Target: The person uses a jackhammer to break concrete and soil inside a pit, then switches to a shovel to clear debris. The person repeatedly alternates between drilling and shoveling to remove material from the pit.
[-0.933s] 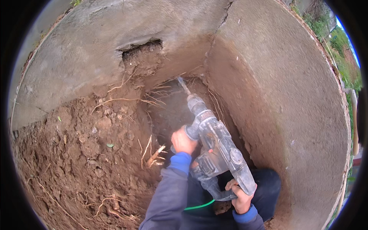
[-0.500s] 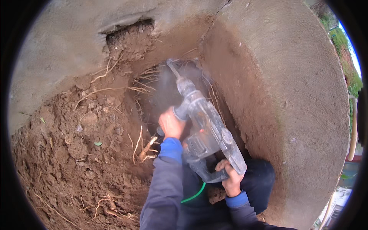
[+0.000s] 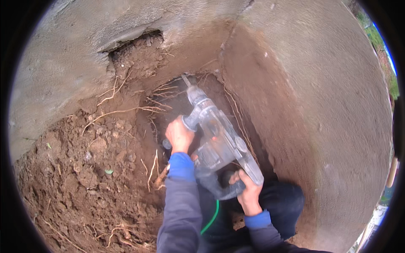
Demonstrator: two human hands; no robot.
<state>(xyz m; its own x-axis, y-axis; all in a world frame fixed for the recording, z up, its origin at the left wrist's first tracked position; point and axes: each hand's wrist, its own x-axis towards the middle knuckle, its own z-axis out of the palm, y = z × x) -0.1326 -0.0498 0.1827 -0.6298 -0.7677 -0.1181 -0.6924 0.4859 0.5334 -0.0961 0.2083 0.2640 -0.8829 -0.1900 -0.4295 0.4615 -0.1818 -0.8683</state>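
A dusty grey rotary hammer drill (image 3: 221,137) slants across the middle, its body toward me and its bit (image 3: 186,80) pointing up and a little left. The bit's tip meets the upper edge of the dug-out hole (image 3: 175,103), where the wall begins. My left hand (image 3: 180,135) is closed round the side handle near the drill's front. Behind, my right hand (image 3: 249,188) wraps the rear handle; whether a finger presses the trigger I cannot tell. A green cord (image 3: 212,219) runs down from the rear handle.
Loose brown soil (image 3: 84,177) heaps up on the left. Thin roots (image 3: 162,99) stick out around the hole, and a thick root stub (image 3: 161,176) stands beside my left forearm. A plastered wall (image 3: 337,109) rises on the right; the back wall has a broken gap (image 3: 137,52).
The drill and both my hands have shifted slightly left and up. The bit shows less of its length, and the dust haze around it looks thinner.
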